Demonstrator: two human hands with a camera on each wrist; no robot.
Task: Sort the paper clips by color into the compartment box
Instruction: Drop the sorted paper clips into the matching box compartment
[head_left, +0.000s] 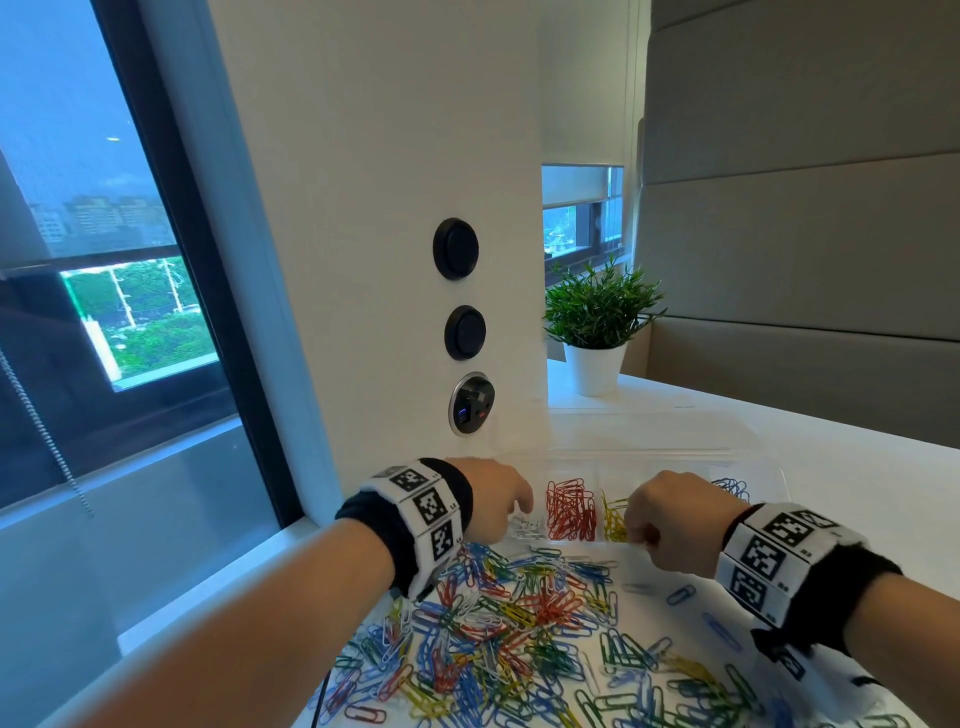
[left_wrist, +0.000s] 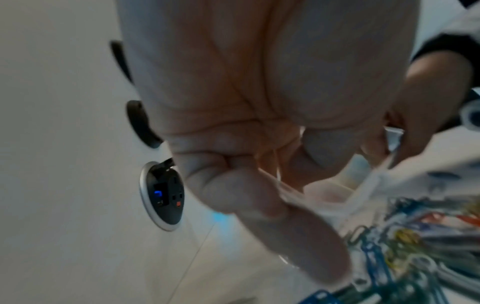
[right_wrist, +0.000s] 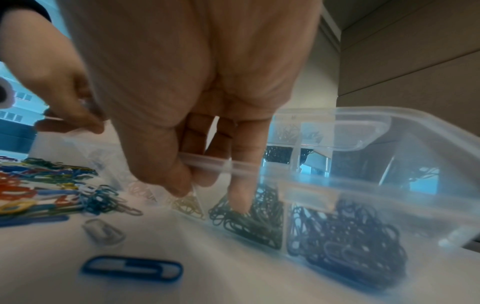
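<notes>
White worktop (head_left: 857, 467) fills the lower scene, and spread across its near part is the big mixed heap of coloured wire paper clips (head_left: 519, 623): blue, green, red, yellow and white all tangled. Behind it sits the clear plastic compartment box (head_left: 769, 467), lid tipped back, holding sorted lots: white clips (head_left: 527, 527), red clips (head_left: 571, 509), yellow clips (head_left: 615, 519), and blue clips (head_left: 732, 488) at the far right.

Both hands are at the box's near edge. The left hand (head_left: 493, 499) has its fingers curled over the white compartment; the left wrist view shows something pale and thin pinched between finger and thumb, too blurred to say whether it is a clip or the box rim. The right hand (head_left: 670, 525) has its grip clamped on the box's near rim (right_wrist: 207, 162), thumb outside, fingers reaching inside.

My read: they are steadying or shifting the box mid-sort, with plenty still unsorted. The next move calls for letting go and picking single clips from the heap by colour.

Only the right wrist view shows the green clips (right_wrist: 246, 222) in a compartment, with a fingertip (right_wrist: 240, 197) dipping down to them, plus a stray blue paper clip (right_wrist: 132, 267) lying alone on the worktop. The head view hides that compartment behind the right hand.
</notes>
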